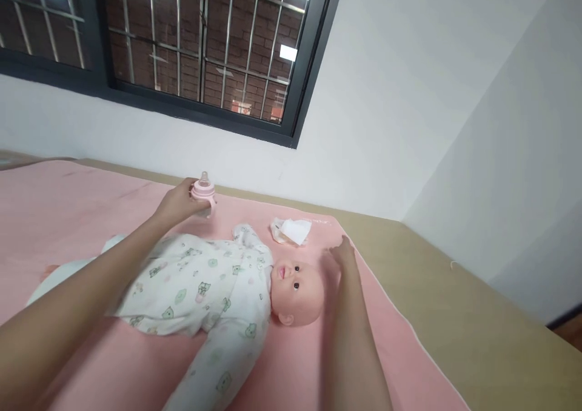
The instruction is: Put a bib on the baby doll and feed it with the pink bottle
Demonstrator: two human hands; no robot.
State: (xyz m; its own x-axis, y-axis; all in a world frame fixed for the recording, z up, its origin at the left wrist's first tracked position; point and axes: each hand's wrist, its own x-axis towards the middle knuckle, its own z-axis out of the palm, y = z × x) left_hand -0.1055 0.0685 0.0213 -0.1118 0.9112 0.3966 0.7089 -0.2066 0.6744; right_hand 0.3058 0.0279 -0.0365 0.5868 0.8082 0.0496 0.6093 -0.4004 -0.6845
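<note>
My left hand (179, 202) is wrapped round a pink baby bottle (203, 196), held upright with its clear teat on top, beyond the doll's body. A bald baby doll (195, 284) lies on its back, dressed in a white top with green and pink animal prints, its head toward the right. My right hand (343, 254) is low over the pink mat (291, 368), just past the crown of the doll's head and not touching it. Its fingers look loosely apart, partly bent from view, with nothing seen in them. A white tissue (295, 231) lies crumpled between the two hands.
The pink mat covers much of a wooden surface (454, 320), whose bare boards show on the right. A white wall (364, 126) rises behind, with a dark-framed window (295, 105) and metal bars. Another wall (536, 174) closes the right side.
</note>
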